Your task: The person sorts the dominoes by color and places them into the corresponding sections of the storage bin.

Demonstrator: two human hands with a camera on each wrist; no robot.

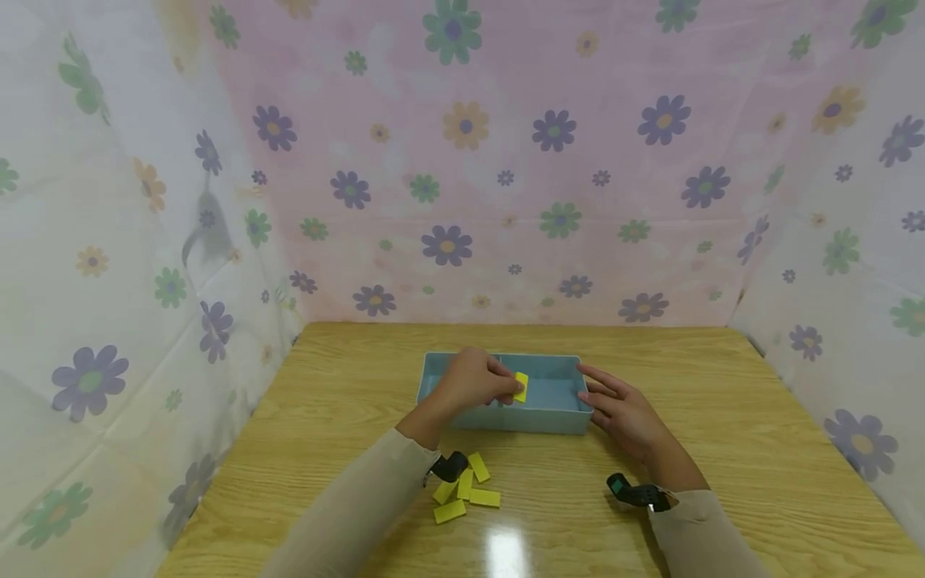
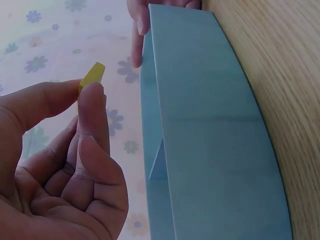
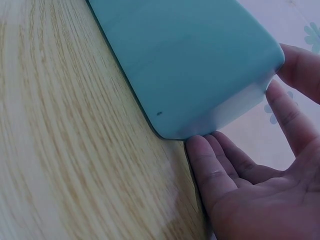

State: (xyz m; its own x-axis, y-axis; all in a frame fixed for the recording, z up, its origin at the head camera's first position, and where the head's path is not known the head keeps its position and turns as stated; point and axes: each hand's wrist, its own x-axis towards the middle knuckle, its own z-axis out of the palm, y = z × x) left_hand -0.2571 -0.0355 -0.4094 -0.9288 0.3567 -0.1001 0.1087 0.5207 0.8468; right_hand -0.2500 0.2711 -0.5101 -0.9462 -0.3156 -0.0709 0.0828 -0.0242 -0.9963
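My left hand [image 1: 471, 384] is above the pale blue box [image 1: 538, 421], near its divider. Thumb and fingers pinch a small yellow rectangular tile [image 1: 521, 387], which appears over the larger right-hand compartment in the head view. The left wrist view shows the tile [image 2: 93, 75] held at the fingertips, higher than the box's rim. At the box's right end is my right hand [image 1: 627, 416], its fingers spread and fairly straight. In the right wrist view, those fingers [image 3: 207, 162] touch the end wall from outside, with others up by the rim.
Several more yellow tiles [image 1: 465, 484] lie loosely grouped on the wooden table [image 1: 347, 401], nearer me than the box and beside my left sleeve. Flower-patterned cloth [image 1: 506, 160] encloses the table at the back and both sides.
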